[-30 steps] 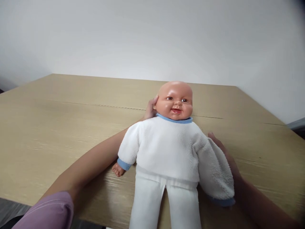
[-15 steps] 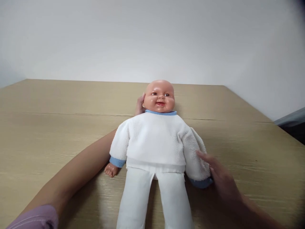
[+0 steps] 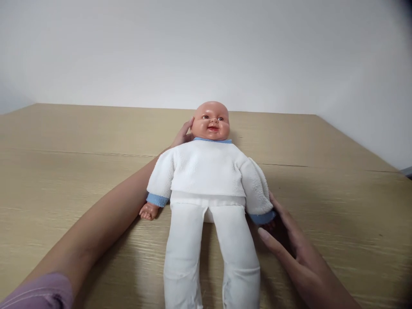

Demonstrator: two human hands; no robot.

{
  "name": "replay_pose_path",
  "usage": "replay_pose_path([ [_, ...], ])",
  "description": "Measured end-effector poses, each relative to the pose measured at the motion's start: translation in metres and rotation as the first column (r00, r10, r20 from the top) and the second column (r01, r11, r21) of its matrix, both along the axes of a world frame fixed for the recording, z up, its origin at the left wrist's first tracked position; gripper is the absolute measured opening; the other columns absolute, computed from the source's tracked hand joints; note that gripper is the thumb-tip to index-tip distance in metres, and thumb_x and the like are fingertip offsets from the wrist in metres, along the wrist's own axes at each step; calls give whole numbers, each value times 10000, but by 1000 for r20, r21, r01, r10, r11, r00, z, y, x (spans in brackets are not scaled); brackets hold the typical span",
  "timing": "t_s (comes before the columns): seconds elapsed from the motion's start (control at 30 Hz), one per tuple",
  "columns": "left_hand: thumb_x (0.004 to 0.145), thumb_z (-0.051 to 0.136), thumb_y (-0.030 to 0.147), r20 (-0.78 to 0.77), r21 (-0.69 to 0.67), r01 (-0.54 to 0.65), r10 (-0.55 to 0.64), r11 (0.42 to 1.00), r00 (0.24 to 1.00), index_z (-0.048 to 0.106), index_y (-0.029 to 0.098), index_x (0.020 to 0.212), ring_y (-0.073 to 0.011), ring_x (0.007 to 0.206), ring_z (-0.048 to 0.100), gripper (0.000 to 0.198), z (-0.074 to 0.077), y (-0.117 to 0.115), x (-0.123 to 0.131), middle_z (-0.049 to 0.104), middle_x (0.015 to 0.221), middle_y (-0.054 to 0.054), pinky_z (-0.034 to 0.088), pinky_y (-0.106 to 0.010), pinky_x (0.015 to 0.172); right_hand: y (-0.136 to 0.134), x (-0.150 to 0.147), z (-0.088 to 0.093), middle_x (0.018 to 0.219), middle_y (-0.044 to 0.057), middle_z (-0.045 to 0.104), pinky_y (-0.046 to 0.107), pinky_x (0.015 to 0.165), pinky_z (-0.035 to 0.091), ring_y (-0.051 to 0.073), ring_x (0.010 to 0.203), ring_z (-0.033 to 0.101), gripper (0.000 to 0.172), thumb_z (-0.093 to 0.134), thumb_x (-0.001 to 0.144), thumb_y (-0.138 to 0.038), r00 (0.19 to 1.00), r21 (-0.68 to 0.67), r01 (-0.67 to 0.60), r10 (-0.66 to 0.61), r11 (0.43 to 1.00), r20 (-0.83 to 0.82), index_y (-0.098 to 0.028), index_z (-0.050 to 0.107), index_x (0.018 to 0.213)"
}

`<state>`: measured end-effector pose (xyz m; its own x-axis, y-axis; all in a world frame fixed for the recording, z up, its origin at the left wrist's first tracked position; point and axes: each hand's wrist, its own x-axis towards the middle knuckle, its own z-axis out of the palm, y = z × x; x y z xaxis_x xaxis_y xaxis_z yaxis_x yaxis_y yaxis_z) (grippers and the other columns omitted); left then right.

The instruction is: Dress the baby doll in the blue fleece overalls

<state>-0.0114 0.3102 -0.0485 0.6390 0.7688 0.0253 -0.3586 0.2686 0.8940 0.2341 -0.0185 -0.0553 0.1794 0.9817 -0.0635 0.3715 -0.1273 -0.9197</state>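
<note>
A baby doll (image 3: 209, 171) with a bald plastic head, white fleece top with blue collar and cuffs, and white trousers is in the middle, face up. My left hand (image 3: 183, 135) cups its head from the left side, with most fingers hidden behind head and neck. My left forearm passes beneath the doll's sleeve on that side. To the right, my right hand (image 3: 294, 249) is beside the doll's blue cuff (image 3: 262, 218), thumb and fingers spread apart. Its fingers reach behind the cuff, and whether they touch it I cannot tell.
The doll is over a light wooden table (image 3: 322, 206) with a seam running across it. A plain pale wall (image 3: 206, 51) stands behind the far edge. A dark object (image 3: 408, 171) shows at the right edge.
My right hand has come off the top of the doll's sleeve and moved lower, its thumb now apart from the sleeve. The doll sits slightly higher in view, with more of its legs showing.
</note>
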Motion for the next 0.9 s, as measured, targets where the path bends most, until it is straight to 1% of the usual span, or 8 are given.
replay_pose_path([
  [0.1, 952, 588, 811, -23, -52, -5, 4, 999, 1000, 784, 192, 1357, -427, 1462, 638, 766, 0, -8, -1, 851, 1212, -122, 428, -560, 1336, 0, 1, -2, 1805, 13, 408, 651, 1319, 356, 388, 1663, 382, 810, 704, 1008, -623, 999, 21, -30, 30, 999, 35, -451, 380, 1730],
  [0.27, 970, 622, 753, 8, -15, 25, -25, 1000, 1000, 780, 210, 1364, -405, 1431, 670, 689, 0, -9, 0, 856, 1201, -94, 471, -526, 1306, -2, 4, -6, 1774, 23, 461, 675, 1334, 335, 393, 1640, 425, 741, 689, 1027, -604, 994, 40, -37, 33, 999, 102, -469, 413, 1702],
  [0.4, 988, 615, 737, 22, -22, 49, -48, 999, 999, 802, 199, 1298, -409, 1437, 665, 648, -1, -8, 2, 862, 1161, -98, 441, -529, 1325, -3, 5, -9, 1767, 36, 465, 675, 1349, 323, 407, 1628, 433, 738, 673, 1038, -596, 984, 44, -58, 49, 997, 171, -450, 403, 1709],
  [0.5, 999, 625, 699, 15, -38, 38, -37, 999, 999, 818, 204, 1241, -412, 1423, 675, 584, -1, -7, 2, 865, 1131, -97, 407, -537, 1346, -3, 6, -9, 1759, 45, 476, 673, 1338, 361, 420, 1616, 445, 747, 668, 1041, -586, 976, 66, -71, 55, 995, 211, -432, 391, 1718],
  [0.6, 994, 634, 688, 24, -23, 27, -26, 999, 999, 821, 216, 1233, -418, 1410, 684, 561, -1, -9, 2, 869, 1104, -95, 390, -543, 1355, -3, 7, -9, 1728, 59, 515, 673, 1314, 410, 432, 1580, 488, 749, 671, 1041, -573, 964, 76, -93, 70, 993, 258, -413, 395, 1719],
  [0.67, 986, 637, 696, 11, -18, 34, -34, 999, 999, 815, 210, 1252, -427, 1422, 673, 582, 0, -10, 3, 867, 1127, -102, 383, -550, 1357, -3, 7, -9, 1716, 59, 528, 678, 1309, 416, 437, 1563, 505, 742, 672, 1040, -567, 957, 78, -101, 75, 992, 282, -413, 401, 1714],
  [0.77, 976, 641, 701, -20, 2, 24, -24, 1000, 1000, 808, 202, 1279, -426, 1447, 652, 608, 2, -14, 6, 852, 1214, -107, 377, -557, 1361, -3, 8, -9, 1735, 38, 502, 699, 1317, 393, 442, 1580, 479, 737, 667, 1042, -561, 954, 91, -108, 77, 990, 291, -441, 386, 1712],
  [0.9, 982, 661, 653, 2, 50, -5, 5, 999, 1000, 819, 186, 1227, -399, 1463, 643, 550, 3, -16, 10, 836, 1271, -112, 402, -533, 1354, -3, 8, -8, 1745, 34, 489, 689, 1323, 393, 445, 1587, 467, 737, 657, 1050, -556, 948, 91, -119, 86, 989, 307, -441, 368, 1719],
])
